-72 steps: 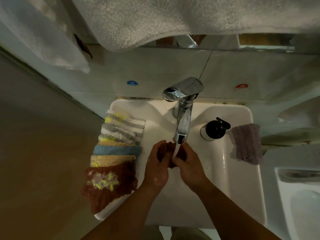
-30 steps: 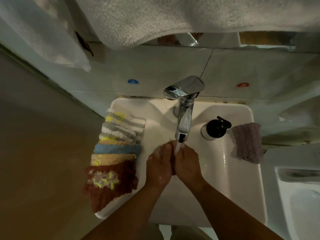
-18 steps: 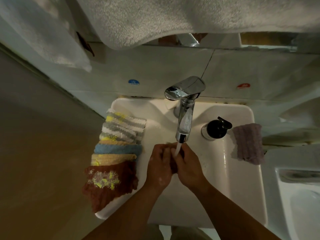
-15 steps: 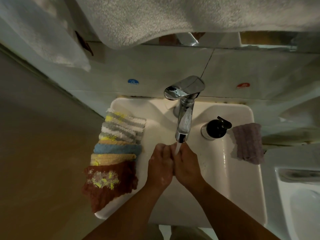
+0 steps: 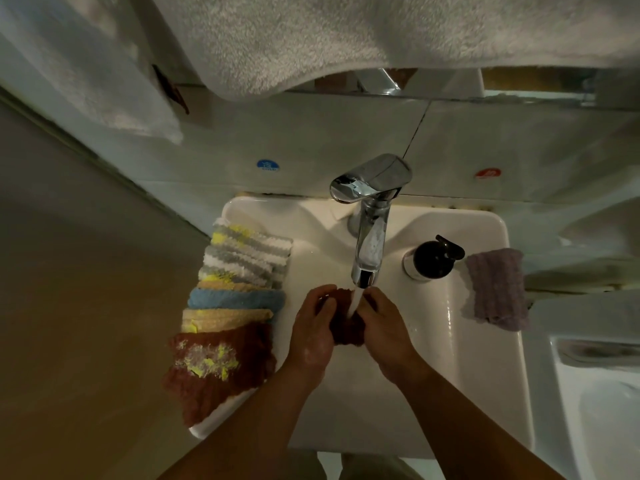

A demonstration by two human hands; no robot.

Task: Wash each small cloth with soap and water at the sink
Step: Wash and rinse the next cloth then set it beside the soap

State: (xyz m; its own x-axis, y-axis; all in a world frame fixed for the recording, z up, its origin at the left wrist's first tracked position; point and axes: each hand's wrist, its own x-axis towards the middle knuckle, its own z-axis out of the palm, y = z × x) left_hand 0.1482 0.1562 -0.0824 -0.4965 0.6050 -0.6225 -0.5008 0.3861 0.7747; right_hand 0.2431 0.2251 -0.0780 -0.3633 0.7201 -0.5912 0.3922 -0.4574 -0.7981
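A small dark brown cloth (image 5: 346, 329) is bunched between my two hands over the white sink (image 5: 485, 341). My left hand (image 5: 313, 329) grips its left side and my right hand (image 5: 384, 330) grips its right side. Water runs from the chrome tap (image 5: 369, 237) onto the cloth between my hands. Soap suds show on the back of my left hand. A row of several small cloths (image 5: 235, 292) lies along the sink's left rim, from grey-striped ones at the back to a brown one with yellow marks (image 5: 214, 365) at the front. A purple cloth (image 5: 495, 289) lies on the right rim.
A black pump soap bottle (image 5: 433, 259) stands on the sink to the right of the tap. A large white towel (image 5: 311, 39) hangs overhead against the tiled wall. A second white fixture (image 5: 595, 393) sits at the right edge.
My hands have drawn slightly apart while rubbing, so more of the brown cloth shows between them under the running water. The cloths on the rims have not moved.
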